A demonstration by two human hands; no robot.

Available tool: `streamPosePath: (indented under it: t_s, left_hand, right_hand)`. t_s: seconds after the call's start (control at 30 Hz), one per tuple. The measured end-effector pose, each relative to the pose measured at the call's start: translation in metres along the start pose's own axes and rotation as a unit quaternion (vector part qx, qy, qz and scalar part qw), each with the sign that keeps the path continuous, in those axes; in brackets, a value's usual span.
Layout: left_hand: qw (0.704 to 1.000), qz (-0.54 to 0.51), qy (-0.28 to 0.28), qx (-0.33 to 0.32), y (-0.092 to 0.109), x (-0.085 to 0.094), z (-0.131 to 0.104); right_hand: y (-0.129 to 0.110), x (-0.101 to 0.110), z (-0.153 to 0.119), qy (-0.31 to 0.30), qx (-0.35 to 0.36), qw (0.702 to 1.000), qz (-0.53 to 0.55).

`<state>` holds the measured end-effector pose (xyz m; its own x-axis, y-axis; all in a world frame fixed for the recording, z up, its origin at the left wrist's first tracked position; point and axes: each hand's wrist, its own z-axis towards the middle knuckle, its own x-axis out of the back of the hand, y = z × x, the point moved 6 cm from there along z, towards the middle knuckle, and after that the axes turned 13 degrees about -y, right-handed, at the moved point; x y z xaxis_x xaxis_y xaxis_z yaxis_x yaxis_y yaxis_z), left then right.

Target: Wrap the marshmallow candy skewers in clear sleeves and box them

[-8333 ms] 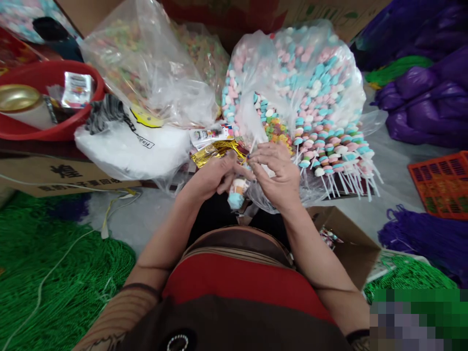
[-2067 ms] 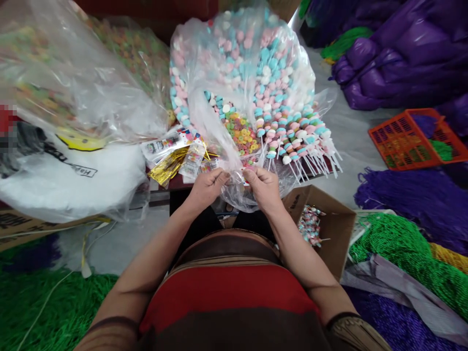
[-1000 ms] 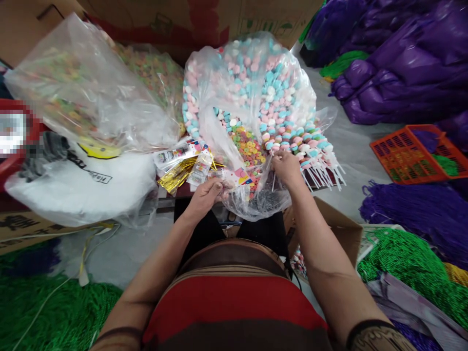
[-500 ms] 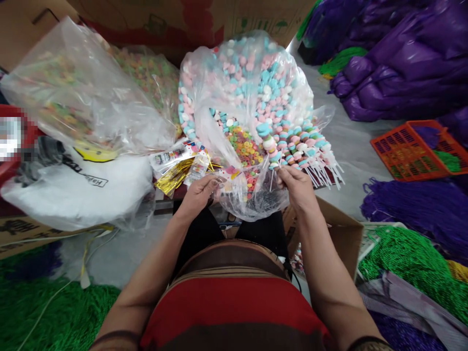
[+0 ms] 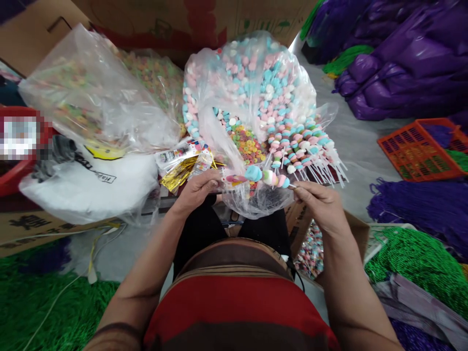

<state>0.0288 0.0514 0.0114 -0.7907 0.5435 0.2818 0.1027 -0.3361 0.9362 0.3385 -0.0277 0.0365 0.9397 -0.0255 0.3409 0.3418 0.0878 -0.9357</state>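
Candy skewer (image 5: 269,177): held between the two hands, over crumpled clear plastic (image 5: 254,204); its stick end is in the right hand, its candy end reaches toward the left.
Skewer's long axis: crosswise and nearly level, dipping slightly to the right; the blue marshmallow tip points left, the white stick (image 5: 292,185) points right.
Right hand (image 5: 317,201): thumb and fingers pinch the white stick.
Left hand (image 5: 199,189): thumb and fingers pinch the left end of a printed packet.
Printed packet (image 5: 232,178): its right end meets the blue tip; I cannot tell whether the tip is inside.
Gummy rings (image 5: 249,145): loose pile just beyond the skewer.
Stacked skewers (image 5: 302,146): right of the rings, many sticks jutting toward the near right.
Gold ties (image 5: 179,175): just beyond the left hand, beside spare packets (image 5: 177,153).
Marshmallow bag (image 5: 252,68): clear, bulging, behind the rings.
White bag (image 5: 98,192): well left of the left hand.
Cardboard box (image 5: 358,235): below the right forearm, wrapped candies (image 5: 310,251) inside.
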Motion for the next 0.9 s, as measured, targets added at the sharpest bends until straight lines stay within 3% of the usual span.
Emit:
streamPosePath:
  t_s: [0.17,0.4,0.57,0.73,0.9]
  left_hand:
    - [0.999,0.028,-0.015,-0.036,0.003,-0.001,0.000]
    - [0.997,0.056,0.023,-0.048,0.001,-0.001,0.000]
    - [0.995,0.079,0.018,-0.062,0.005,-0.002,0.003]
    - [0.989,0.123,-0.006,-0.082,0.006,-0.004,0.003]
    - [0.988,0.129,-0.013,-0.084,0.001,-0.004,0.001]
  right_hand:
    - [-0.007,0.006,-0.006,-0.007,0.034,0.996,-0.085]
    - [-0.022,0.005,-0.018,-0.018,0.101,0.976,-0.191]
    - [-0.027,0.008,-0.023,-0.014,0.115,0.966,-0.230]
    - [-0.026,0.015,-0.020,-0.015,0.089,0.974,-0.207]
    - [-0.009,0.018,-0.018,-0.002,0.028,0.996,-0.086]
